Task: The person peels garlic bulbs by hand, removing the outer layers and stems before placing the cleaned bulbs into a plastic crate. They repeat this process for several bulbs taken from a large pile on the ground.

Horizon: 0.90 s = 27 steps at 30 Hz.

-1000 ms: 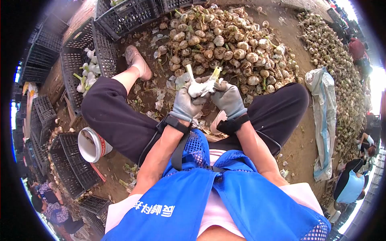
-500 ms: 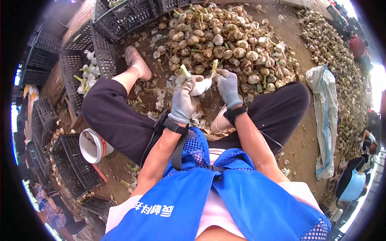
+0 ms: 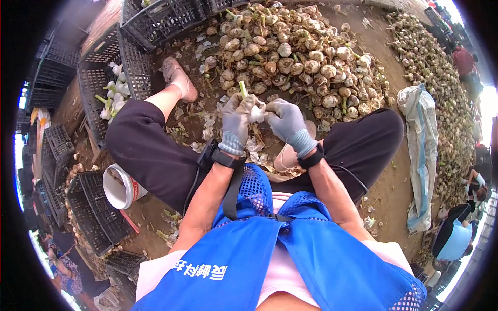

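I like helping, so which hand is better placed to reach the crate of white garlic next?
Probably the left hand: it holds a garlic bulb and is nearer the crate; the right hand is farther away.

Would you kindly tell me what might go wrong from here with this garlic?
The white garlic bulb could slip, since the gloved left hand seems to grip it only with its fingers. If dropped, it might get dirty on the littered ground. The white bucket stands close to the left leg, so a shift could knock it over.
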Tool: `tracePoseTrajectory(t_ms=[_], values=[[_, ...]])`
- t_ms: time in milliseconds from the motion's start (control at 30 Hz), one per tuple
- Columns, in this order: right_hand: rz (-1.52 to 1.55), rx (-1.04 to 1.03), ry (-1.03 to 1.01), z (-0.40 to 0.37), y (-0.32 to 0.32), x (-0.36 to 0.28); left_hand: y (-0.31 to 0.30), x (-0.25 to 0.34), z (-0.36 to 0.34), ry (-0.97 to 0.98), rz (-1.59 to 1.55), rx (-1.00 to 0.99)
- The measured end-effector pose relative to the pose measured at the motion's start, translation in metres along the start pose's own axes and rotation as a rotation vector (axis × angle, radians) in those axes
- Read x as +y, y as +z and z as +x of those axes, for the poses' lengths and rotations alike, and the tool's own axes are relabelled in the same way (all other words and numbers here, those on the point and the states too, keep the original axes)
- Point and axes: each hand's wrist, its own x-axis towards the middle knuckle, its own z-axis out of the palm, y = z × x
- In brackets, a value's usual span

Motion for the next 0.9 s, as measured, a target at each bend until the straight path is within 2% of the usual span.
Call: tracePoseTrajectory(t_ms=[33, 67, 100, 133, 167, 200, 267, 333, 400, 433, 467, 533, 600, 667, 733, 800, 833, 867, 900], values=[[0.134, 0.085, -0.001, 0.0, 0.012, 0.01, -0.002, -0.001, 0.0, 0.041, -0.018, 0.055], [0.14, 0.086, 0.003, 0.001, 0.019, 0.022, -0.004, -0.001, -0.001, 0.079, -0.035, 0.11], [0.18, -0.018, 0.269, 0.005, 0.024, 0.033, -0.001, 0.007, -0.001, 0.096, 0.242, 0.197], [0.216, -0.122, 0.529, 0.01, 0.027, 0.043, -0.006, 0.007, 0.003, 0.136, 0.242, 0.147], [0.079, -0.203, 0.477, 0.012, 0.032, 0.053, -0.008, 0.005, 0.005, 0.081, 0.073, 0.184], [0.075, -0.209, 0.468, 0.012, 0.029, 0.049, -0.009, 0.005, 0.006, 0.03, -0.099, 0.227], [-0.165, 0.17, -0.054, 0.0, 0.019, 0.022, 0.0, 0.013, 0.003, 0.045, -0.033, 0.257], [-0.335, 0.192, -0.139, -0.006, 0.005, -0.018, 0.001, 0.012, -0.001, 0.026, 0.04, 0.272], [-0.21, 0.126, -0.145, -0.004, 0.015, -0.014, 0.002, 0.008, 0.003, 0.129, 0.438, 0.12], [-0.092, 0.173, -0.035, -0.001, 0.032, 0.006, 0.006, 0.012, 0.001, 0.071, 0.336, 0.11], [0.016, 0.04, 0.053, 0.005, 0.046, 0.045, 0.01, 0.018, 0.0, 0.022, 0.234, 0.101], [-0.042, -0.295, 0.475, 0.012, 0.037, 0.042, -0.002, 0.011, 0.005, 0.053, -0.052, 0.145], [-0.396, -0.467, 0.24, 0.01, 0.042, 0.044, -0.016, 0.005, 0.01, -0.054, -0.335, 0.246], [-0.447, -0.425, 0.17, 0.006, 0.036, 0.023, -0.015, 0.007, 0.01, -0.08, -0.415, 0.291], [-0.101, -0.015, -0.022, 0.005, 0.025, 0.004, -0.021, 0.003, 0.009, -0.122, -0.491, 0.328], [-0.061, -0.034, -0.131, 0.009, 0.032, -0.011, -0.032, -0.016, 0.008, -0.189, -0.149, 0.376], [-0.002, -0.012, -0.065, 0.006, 0.056, 0.01, -0.032, -0.023, 0.014, -0.196, -0.204, 0.52], [0.134, -0.118, 0.069, 0.005, 0.064, 0.024, -0.05, -0.027, 0.02, -0.264, -0.273, 0.543], [0.042, -0.314, 0.218, 0.012, 0.068, 0.045, -0.056, -0.012, 0.018, -0.29, -0.461, 0.542]])
